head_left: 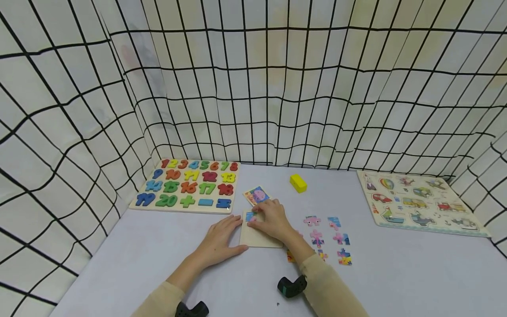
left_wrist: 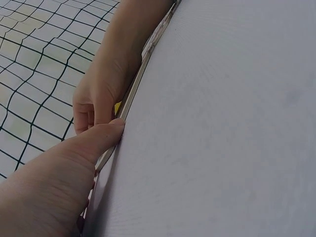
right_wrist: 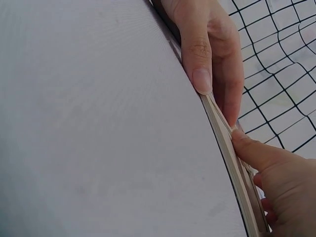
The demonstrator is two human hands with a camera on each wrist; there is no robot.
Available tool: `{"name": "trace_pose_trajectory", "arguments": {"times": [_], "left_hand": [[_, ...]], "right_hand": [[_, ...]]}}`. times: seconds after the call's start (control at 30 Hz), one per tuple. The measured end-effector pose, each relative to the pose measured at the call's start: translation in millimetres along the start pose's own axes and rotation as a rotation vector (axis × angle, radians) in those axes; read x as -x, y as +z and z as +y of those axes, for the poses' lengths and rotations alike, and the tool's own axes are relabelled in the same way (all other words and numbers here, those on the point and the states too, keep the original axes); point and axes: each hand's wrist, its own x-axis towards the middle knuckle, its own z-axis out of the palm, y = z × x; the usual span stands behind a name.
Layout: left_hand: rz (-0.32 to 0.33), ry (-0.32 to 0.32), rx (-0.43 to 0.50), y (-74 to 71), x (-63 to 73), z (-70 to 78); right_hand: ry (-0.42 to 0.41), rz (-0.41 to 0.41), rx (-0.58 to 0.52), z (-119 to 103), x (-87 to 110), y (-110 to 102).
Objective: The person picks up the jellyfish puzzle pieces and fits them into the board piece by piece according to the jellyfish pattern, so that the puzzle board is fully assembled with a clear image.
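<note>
In the head view, a small wooden puzzle board (head_left: 259,240) lies on the table with a blue-and-pink jigsaw piece (head_left: 249,216) at its upper left corner. My right hand (head_left: 273,220) reaches over the board and pinches at this piece, its fingers partly covering it. My left hand (head_left: 219,241) rests along the board's left side, fingers stretched out and thumb at the lower edge. In the left wrist view the left thumb (left_wrist: 106,136) touches the board's rim. Several loose jigsaw pieces (head_left: 317,235) lie right of the board, some hidden behind the right forearm.
A picture card (head_left: 257,195) lies just behind the board, with a yellow block (head_left: 298,183) to its right. A number puzzle (head_left: 198,207) stands at back left, a vehicle puzzle (head_left: 420,204) at back right. Black netting (head_left: 267,105) over white cloth surrounds the table.
</note>
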Motion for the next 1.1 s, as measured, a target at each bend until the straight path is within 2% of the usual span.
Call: {"name": "trace_pose_trajectory", "arguments": {"times": [0.43, 0.73, 1.1], "left_hand": [[0.006, 0.012, 0.000, 0.3, 0.8, 1.3], [0.015, 0.020, -0.004, -0.3, 0.6, 1.1], [0.014, 0.021, -0.005, 0.3, 0.6, 0.8]], "right_hand": [[0.024, -0.036, -0.065, -1.3, 0.7, -5.9], [-0.014, -0.010, -0.070, 0.5, 0.4, -5.0], [-0.031, -0.020, -0.065, -1.3, 1.7, -5.0]]}}
